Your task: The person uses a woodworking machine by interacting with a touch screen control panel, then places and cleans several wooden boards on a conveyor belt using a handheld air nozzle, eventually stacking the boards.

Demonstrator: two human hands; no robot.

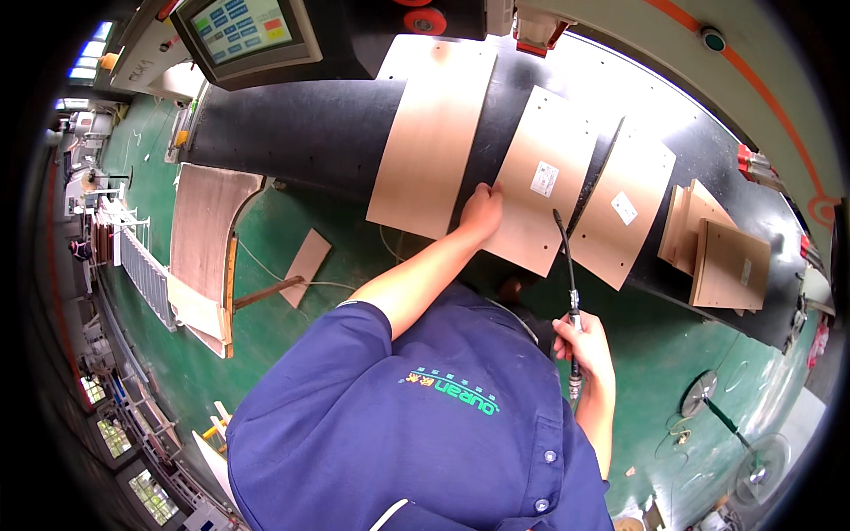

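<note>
Fingers of the right hand (580, 341) are clamped around a slim rod-like tool (567, 248), gripped at its metal lower section. Its black, slightly bent nozzle points toward twelve o'clock, the tip overlapping the right part of the middle panel (518, 219); contact between tip and panel cannot be confirmed.

Fingers of the left hand (482, 211) are curled at the left long edge of the same panel; whether they pinch it or merely rest against it cannot be told. From these fingers the panel extends toward two o'clock; from the right hand it lies between eleven and twelve. It is flat on a black worktable (292, 133), light brown, with holes and a white label (544, 179).

A second labelled panel (611, 243) lies just beside it, between twelve and one o'clock of the right hand. Loosely stacked smaller boards (730, 265) sit at two o'clock of that hand. A longer panel (434, 133) is at eleven o'clock of the left hand; a control screen (239, 31) is at ten.
</note>
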